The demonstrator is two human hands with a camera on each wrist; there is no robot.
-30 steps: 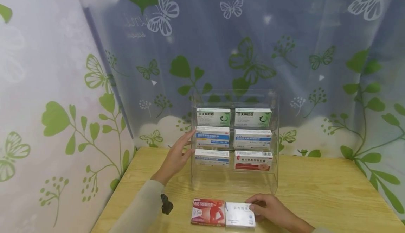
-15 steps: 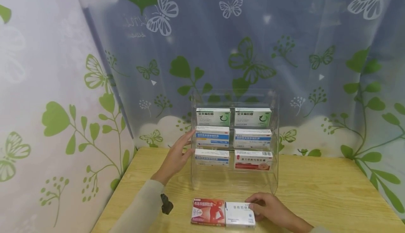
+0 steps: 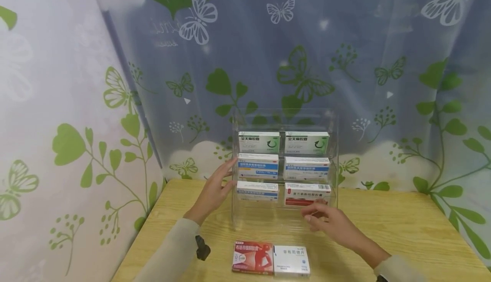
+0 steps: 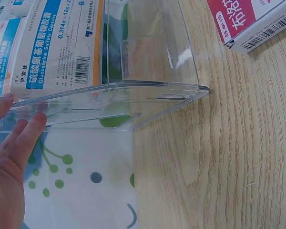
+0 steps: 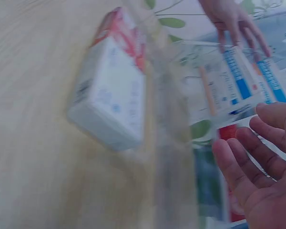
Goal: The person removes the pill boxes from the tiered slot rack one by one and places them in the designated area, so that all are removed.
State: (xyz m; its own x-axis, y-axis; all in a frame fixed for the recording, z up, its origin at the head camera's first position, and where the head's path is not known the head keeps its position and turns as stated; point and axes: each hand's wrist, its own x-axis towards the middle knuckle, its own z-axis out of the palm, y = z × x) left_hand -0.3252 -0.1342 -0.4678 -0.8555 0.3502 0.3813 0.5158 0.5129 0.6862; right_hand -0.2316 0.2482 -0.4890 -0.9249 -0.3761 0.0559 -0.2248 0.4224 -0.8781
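A clear acrylic display rack point(image 3: 257, 219) stands on the table, holding several medicine boxes in three tiers. My left hand point(image 3: 212, 192) touches the rack's left side, its fingers against the side panel point(image 4: 86, 107). My right hand point(image 3: 337, 228) hovers before the rack's lower right with loosely bent fingers, holding nothing. Behind its fingertips is a red-and-white medicine box point(image 3: 307, 188) in the lowest filled tier. Nearer me, a red medicine box point(image 3: 251, 257) and a white medicine box point(image 3: 290, 260) lie flat side by side, also seen by the right wrist camera, blurred.
Green-and-white medicine boxes point(image 3: 258, 142) fill the top tier. Blue-and-white medicine boxes point(image 3: 258, 168) fill the middle tier, with another blue-and-white box point(image 3: 257, 191) at lower left. A patterned curtain point(image 3: 245, 52) hangs behind the wooden table point(image 3: 383, 231).
My right hand has left the white medicine box and moved up and forward to the rack's lower right. The left hand stays at the rack's side; the boxes look unmoved.
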